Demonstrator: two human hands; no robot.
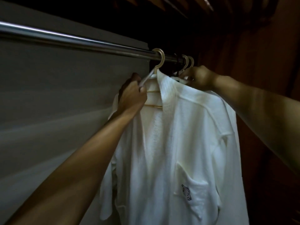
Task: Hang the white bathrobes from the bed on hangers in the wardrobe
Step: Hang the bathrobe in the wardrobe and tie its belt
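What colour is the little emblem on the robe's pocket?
Dark blue: the emblem sits on the pocket of the white robe, shown in the head view.

1. Steel rail [81,40]: round, shiny, runs L to R across the wardrobe's top, sloping down to the R in this view.
2. Cream hanger [159,60]: hook sits over the rail approx mid-view, set apart from the other hooks.
3. Further R, bunched close together on the rail: dark hook [177,60], then 2 more cream hooks [185,60].
4. That bunch sits near the rail's R end, by the wood side wall [259,54].
5. Grey panel [48,95] lies behind the rail's L stretch.
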